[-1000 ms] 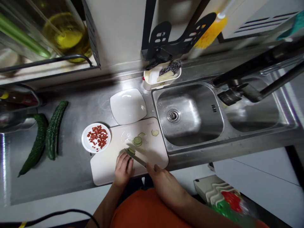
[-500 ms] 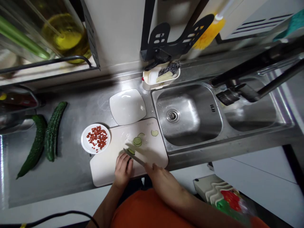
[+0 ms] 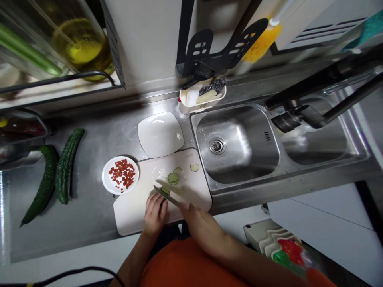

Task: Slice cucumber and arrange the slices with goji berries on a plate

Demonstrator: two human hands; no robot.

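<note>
On a white cutting board [image 3: 134, 209] at the counter's front edge, my left hand [image 3: 154, 215] presses down with curled fingers on a cucumber piece that is mostly hidden beneath them. My right hand [image 3: 200, 227] grips the handle of a knife [image 3: 166, 195], whose blade lies across the board just past my left fingertips. Several thin cucumber slices [image 3: 173, 177] lie on the board beyond the blade, and one more slice [image 3: 194, 167] sits near the board's right corner.
A small round plate of chopped red bits [image 3: 120, 174] sits left of the board, and a white square plate [image 3: 160, 134] behind it. Two whole cucumbers [image 3: 55, 171] lie at the left. A steel sink [image 3: 236, 145] is at the right, a sponge tray [image 3: 202, 97] behind.
The knife and my right hand have shifted slightly left toward my left fingers. The left hand has stayed in place.
</note>
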